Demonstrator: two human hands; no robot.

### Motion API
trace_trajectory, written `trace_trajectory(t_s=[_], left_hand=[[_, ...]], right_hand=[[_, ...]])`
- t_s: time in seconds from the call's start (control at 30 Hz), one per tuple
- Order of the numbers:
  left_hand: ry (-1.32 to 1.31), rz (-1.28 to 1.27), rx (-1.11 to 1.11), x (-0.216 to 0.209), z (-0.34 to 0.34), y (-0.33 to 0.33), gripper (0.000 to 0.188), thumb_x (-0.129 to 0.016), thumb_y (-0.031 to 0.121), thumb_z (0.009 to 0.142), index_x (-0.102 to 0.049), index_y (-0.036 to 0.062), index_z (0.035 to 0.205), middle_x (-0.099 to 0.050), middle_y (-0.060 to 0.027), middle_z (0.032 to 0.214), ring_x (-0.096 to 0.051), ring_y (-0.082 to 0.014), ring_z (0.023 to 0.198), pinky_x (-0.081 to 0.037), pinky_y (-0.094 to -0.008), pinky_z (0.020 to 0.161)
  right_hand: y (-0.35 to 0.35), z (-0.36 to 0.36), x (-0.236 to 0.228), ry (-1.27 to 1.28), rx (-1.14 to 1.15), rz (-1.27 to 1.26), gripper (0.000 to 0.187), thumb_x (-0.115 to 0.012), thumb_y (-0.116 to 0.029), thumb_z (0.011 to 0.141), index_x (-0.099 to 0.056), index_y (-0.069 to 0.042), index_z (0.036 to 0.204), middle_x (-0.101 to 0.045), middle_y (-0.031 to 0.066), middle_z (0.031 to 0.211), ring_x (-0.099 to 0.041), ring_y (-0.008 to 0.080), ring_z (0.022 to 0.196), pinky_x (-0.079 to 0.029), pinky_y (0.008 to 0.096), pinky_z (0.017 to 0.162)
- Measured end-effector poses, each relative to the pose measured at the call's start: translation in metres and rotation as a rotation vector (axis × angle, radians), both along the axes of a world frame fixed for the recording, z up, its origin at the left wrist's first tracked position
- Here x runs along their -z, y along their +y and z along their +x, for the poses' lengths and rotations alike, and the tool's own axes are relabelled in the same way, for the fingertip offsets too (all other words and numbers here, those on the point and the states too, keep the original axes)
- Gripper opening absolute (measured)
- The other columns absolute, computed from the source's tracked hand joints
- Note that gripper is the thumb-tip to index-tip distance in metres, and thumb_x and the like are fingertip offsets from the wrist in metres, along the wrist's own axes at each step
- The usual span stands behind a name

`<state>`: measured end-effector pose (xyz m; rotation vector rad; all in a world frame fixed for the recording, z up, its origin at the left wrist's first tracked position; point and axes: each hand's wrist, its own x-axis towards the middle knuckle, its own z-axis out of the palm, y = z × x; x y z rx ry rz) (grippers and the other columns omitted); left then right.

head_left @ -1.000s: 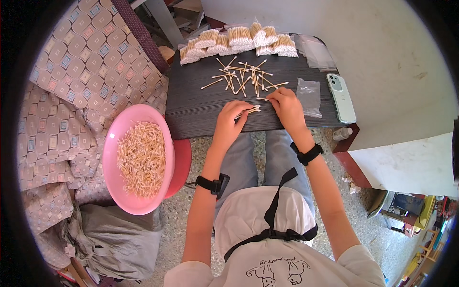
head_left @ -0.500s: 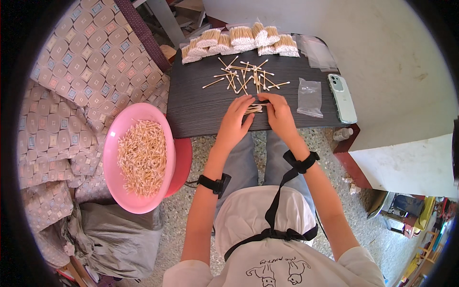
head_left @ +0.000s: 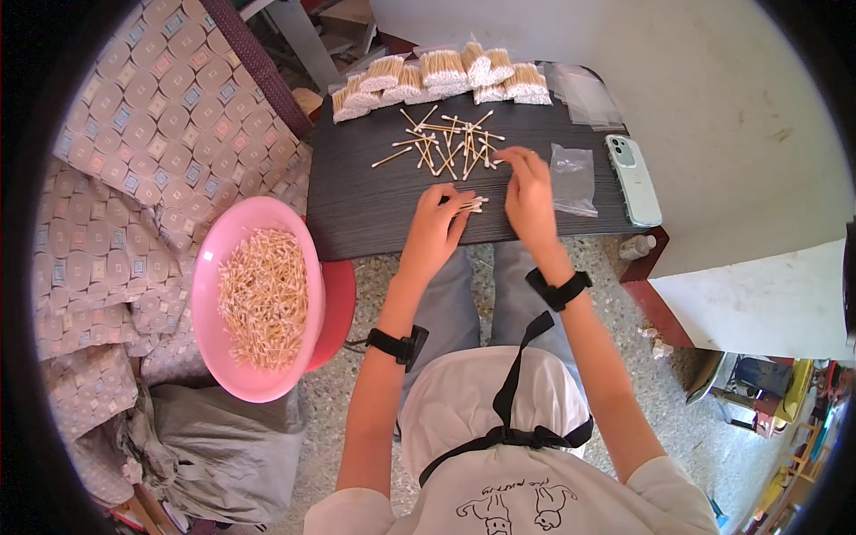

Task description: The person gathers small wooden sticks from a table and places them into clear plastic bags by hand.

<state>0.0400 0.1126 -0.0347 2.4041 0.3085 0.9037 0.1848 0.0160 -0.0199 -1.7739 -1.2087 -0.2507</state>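
Note:
Between the thumb and fingers of my left hand (head_left: 432, 230) is a small bundle of cotton swabs (head_left: 473, 205), white tips pointing right. Closed around it, the hand hides part of the sticks. My right hand (head_left: 531, 198) is over the table to the right, its bent fingers apart from the thumb. Its fingertips reach the right edge of a loose pile of cotton swabs (head_left: 448, 141), beside one white tip. The swabs in the pile lie crisscrossed at many angles on the dark table (head_left: 357, 201).
Filled bags of swabs (head_left: 443, 73) line the table's far edge. Flat clear bags (head_left: 587, 96), another clear bag (head_left: 572, 180) and a pale phone (head_left: 634, 181) lie on the right. A pink basin (head_left: 203, 290) full of swabs stands left, over a red stool (head_left: 339, 308).
My right hand has left the bundle and moved right and away from me, to the pile's edge. My left hand has stayed nearly in place with the swabs. The view has shifted slightly.

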Motion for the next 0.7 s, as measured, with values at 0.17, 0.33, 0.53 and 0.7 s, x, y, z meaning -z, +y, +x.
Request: trace_trajectory(t_s=[0.17, 0.33, 0.53, 0.7], left_hand=[[-0.024, -0.014, 0.026, -0.001, 0.008, -0.003, 0.027, -0.062, 0.0, 0.078, -0.065, 0.0062, 0.104, -0.053, -0.0103, 0.097, -0.053, -0.028, 0.094, -0.044, -0.0368, 0.083], [-0.02, -0.017, 0.013, 0.0, 0.002, -0.002, 0.028, -0.063, 0.0, 0.078, -0.066, 0.0067, 0.105, -0.053, -0.0094, 0.095, -0.052, -0.0275, 0.094, -0.043, -0.0368, 0.083], [-0.017, -0.027, 0.012, 0.0, 0.004, -0.003, 0.028, -0.063, 0.0, 0.078, -0.065, 0.0069, 0.104, -0.053, -0.0098, 0.097, -0.052, -0.0269, 0.094, -0.043, -0.0367, 0.084], [-0.038, -0.07, 0.01, 0.0, 0.004, -0.003, 0.026, -0.063, 0.001, 0.078, -0.063, 0.0046, 0.103, -0.053, -0.0104, 0.099, -0.053, -0.0278, 0.094, -0.043, -0.0371, 0.083]], right_hand=[[0.007, 0.038, 0.021, -0.302, 0.146, -0.134, 0.034, -0.059, 0.003, 0.074, -0.06, -0.004, 0.108, -0.056, 0.0111, 0.105, -0.05, 0.0308, 0.102, -0.042, 0.0426, 0.089], [0.014, 0.041, 0.008, -0.183, 0.137, -0.427, 0.015, -0.061, -0.003, 0.075, -0.059, -0.004, 0.09, -0.057, 0.0085, 0.09, -0.054, 0.0289, 0.09, -0.044, 0.0421, 0.08], [0.012, 0.038, 0.009, -0.26, 0.345, -0.37, 0.006, -0.06, -0.005, 0.078, -0.056, -0.006, 0.082, -0.057, 0.0095, 0.083, -0.055, 0.0292, 0.082, -0.044, 0.0406, 0.075], [0.0, 0.021, -0.006, -0.181, 0.122, -0.212, 0.002, -0.058, -0.008, 0.081, -0.057, -0.006, 0.082, -0.057, 0.0085, 0.082, -0.054, 0.0283, 0.082, -0.042, 0.0409, 0.072]])
